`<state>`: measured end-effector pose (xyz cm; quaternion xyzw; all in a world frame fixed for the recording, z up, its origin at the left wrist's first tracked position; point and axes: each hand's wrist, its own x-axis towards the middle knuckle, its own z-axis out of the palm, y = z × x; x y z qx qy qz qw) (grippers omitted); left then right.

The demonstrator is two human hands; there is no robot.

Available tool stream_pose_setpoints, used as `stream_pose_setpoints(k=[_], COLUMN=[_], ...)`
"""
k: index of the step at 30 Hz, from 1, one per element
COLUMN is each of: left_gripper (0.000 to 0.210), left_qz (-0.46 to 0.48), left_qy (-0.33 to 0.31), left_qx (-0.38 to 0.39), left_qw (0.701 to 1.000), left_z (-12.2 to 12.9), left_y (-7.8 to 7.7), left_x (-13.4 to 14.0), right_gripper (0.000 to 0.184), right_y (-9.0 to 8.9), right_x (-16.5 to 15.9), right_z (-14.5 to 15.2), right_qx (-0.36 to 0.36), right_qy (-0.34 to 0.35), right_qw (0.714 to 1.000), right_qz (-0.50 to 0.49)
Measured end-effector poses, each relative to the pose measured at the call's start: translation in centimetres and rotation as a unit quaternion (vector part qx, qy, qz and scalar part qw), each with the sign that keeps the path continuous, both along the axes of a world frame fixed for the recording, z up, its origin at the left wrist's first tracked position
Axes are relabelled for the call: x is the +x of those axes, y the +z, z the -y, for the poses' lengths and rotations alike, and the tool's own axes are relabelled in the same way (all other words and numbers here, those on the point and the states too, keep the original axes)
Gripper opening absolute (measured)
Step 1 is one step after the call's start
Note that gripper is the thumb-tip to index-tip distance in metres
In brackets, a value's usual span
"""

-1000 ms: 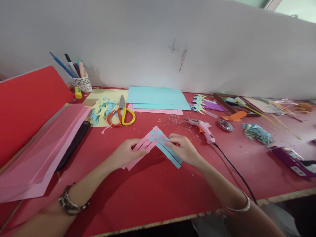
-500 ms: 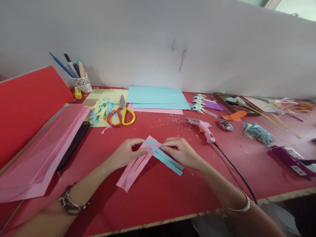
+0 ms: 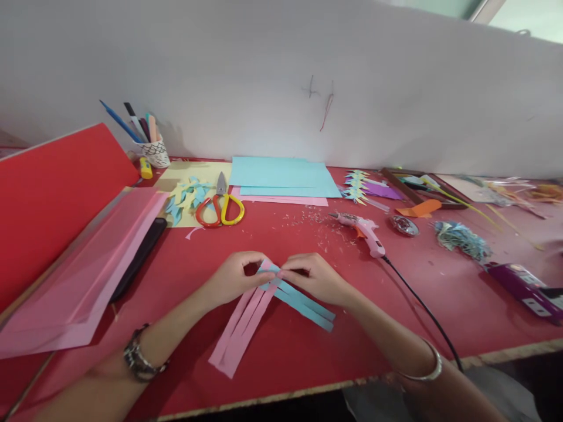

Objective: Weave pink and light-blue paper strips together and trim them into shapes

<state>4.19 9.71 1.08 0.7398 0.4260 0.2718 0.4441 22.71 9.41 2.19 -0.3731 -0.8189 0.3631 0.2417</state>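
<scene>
Pink paper strips [image 3: 244, 328] and blue paper strips [image 3: 308, 306] cross in a small woven patch [image 3: 269, 268] above the red table. My left hand [image 3: 235, 275] pinches the left side of the patch between thumb and fingers. At the patch's right edge my right hand [image 3: 314, 275] is closed in a pinch on the woven strips, its thumb tip close to the left thumb. The loose pink ends hang toward the lower left, the blue ends toward the lower right. My fingers hide part of the weave.
Scissors [image 3: 221, 202] lie on a pale yellow sheet beside paper scraps [image 3: 187, 196]. Blue sheets [image 3: 281, 173] lie at the back. Right of my hands is a pink glue gun [image 3: 363, 228] with a black cord; a purple power strip [image 3: 525, 290] lies farther right. Pink sheets [image 3: 88, 269] are stacked left.
Both hands have come closer together over the woven patch and moved slightly lower in view. The pink and blue ends have swung downward with them. The whole view has shifted a little.
</scene>
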Motion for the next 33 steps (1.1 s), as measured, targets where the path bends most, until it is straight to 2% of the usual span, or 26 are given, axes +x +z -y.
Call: stream_pose_setpoints(k=[6,10,14,18,21,24,31,33], left_gripper=[0.031,0.021,0.025,0.023,0.022,0.024,0.031,0.037], left_qz=[-0.014,-0.003,-0.008,-0.001,-0.009,-0.019,0.048,0.063], left_qy=[0.012,-0.008,0.001,0.004,0.003,0.002,0.012,0.037], left_qx=[0.013,-0.015,-0.025,-0.016,-0.015,-0.015,-0.055,-0.073], left_qw=[1.000,1.000,1.000,1.000,1.000,1.000,0.997,0.995], left_z=[0.2,0.3,0.2,0.2,0.3,0.3,0.0,0.0], left_y=[-0.1,-0.1,-0.1,0.0,-0.1,-0.3,0.2,0.6], left_x=[0.3,0.3,0.3,0.4,0.5,0.4,-0.3,-0.4], right_gripper=[0.030,0.028,0.026,0.035,0.034,0.033,0.034,0.033], right_y=[-0.5,-0.2,-0.2,-0.6,-0.7,-0.5,0.3,0.5], right_x=[-0.1,-0.3,-0.3,-0.1,0.0,0.0,0.9,1.0], right_z=[0.1,0.3,0.3,0.0,0.0,0.1,-0.1,-0.2], right_qx=[0.025,0.020,0.025,0.034,0.019,0.007,0.005,-0.004], right_qy=[0.009,0.001,-0.015,0.014,0.041,0.029,-0.005,-0.001], right_qw=[1.000,1.000,1.000,0.999,0.998,0.998,0.997,0.997], right_qz=[0.013,-0.005,0.008,0.040,0.044,0.051,0.073,0.077])
